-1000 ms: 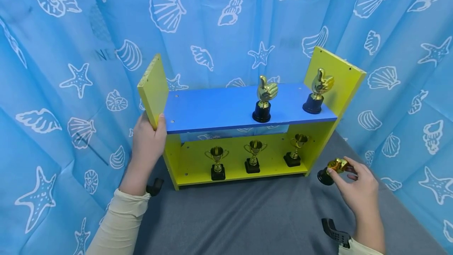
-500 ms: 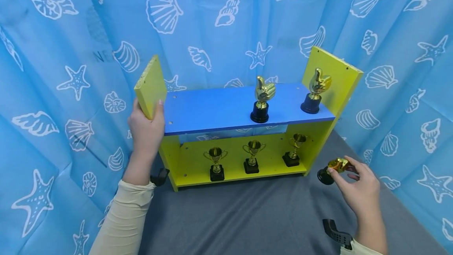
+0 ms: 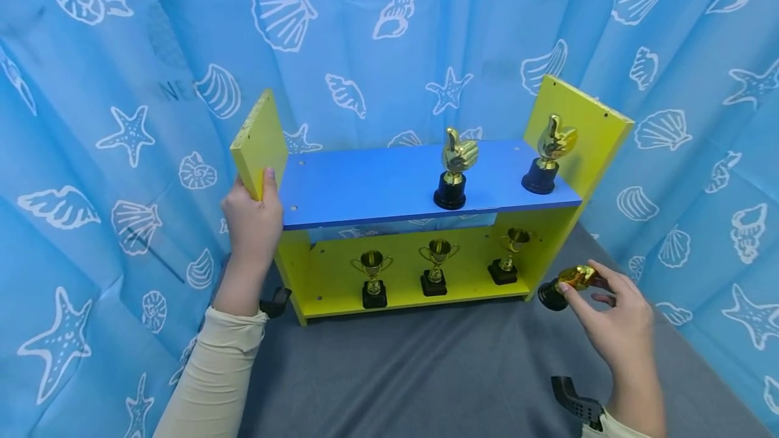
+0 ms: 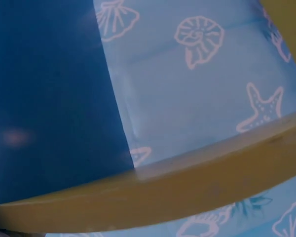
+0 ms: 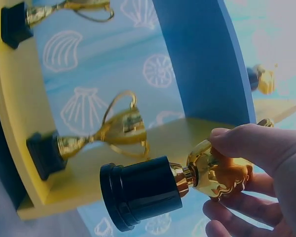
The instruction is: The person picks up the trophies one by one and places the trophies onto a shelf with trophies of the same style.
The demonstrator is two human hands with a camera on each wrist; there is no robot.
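My left hand (image 3: 252, 218) grips the front edge of the shelf's left yellow side panel (image 3: 262, 140), thumb on the inner face. In front of the shelf's right end, my right hand (image 3: 615, 316) pinches a gold thumbs-up trophy (image 5: 219, 170) by its golden top, its round black base (image 5: 143, 192) tilted over to the left. On the blue board (image 3: 365, 181) stand two more such trophies, one right of the middle (image 3: 452, 167) and another (image 3: 548, 154) beside the right panel. Below, three gold cup trophies with square black bases, including the left cup (image 3: 373, 279), stand along the yellow bottom board.
The yellow and blue shelf stands on a grey cloth (image 3: 426, 370). A blue curtain (image 3: 365, 39) with white shell prints hangs behind it and at both sides. The right yellow side panel (image 3: 593, 130) rises above the blue board.
My left hand has slid up slightly along the left panel's front edge. The trophy in my right hand has shifted a little left, towards the shelf.
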